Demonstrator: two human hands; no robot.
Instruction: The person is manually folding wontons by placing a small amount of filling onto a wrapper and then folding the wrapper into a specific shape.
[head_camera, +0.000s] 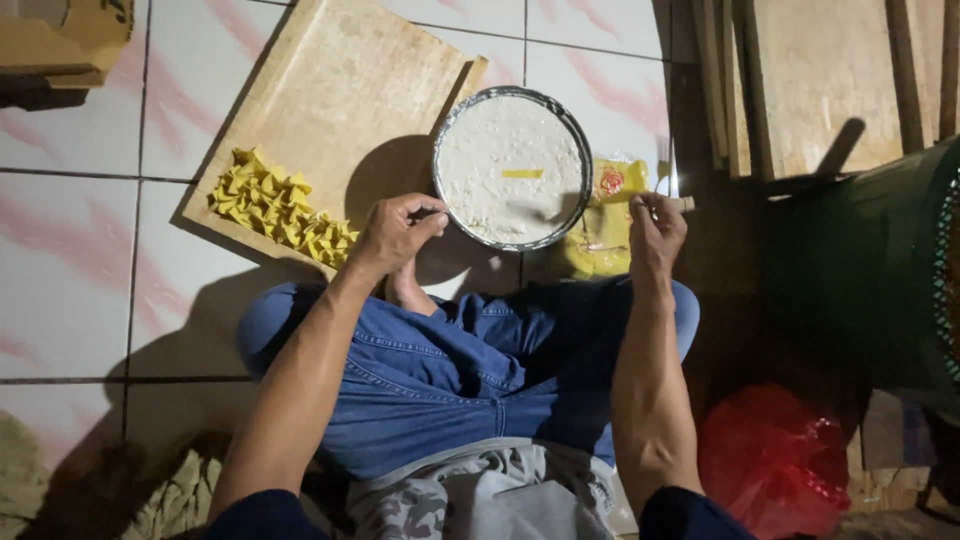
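A heap of small folded yellow dough pieces (280, 207) sits on the near edge of a pale wooden board (350, 90) laid on the tiled floor, probably within easy reach. The left hand (398, 232) pinches its fingers at the rim of a round metal pan (512, 167) of white filling, where one yellow strip (522, 174) lies. The right hand (655, 230) grips a thin wooden stick (683, 204) above a yellow packet (603, 225).

Pink-streaked white floor tiles (70, 260); right side dim, perhaps wooden planks (820, 80).
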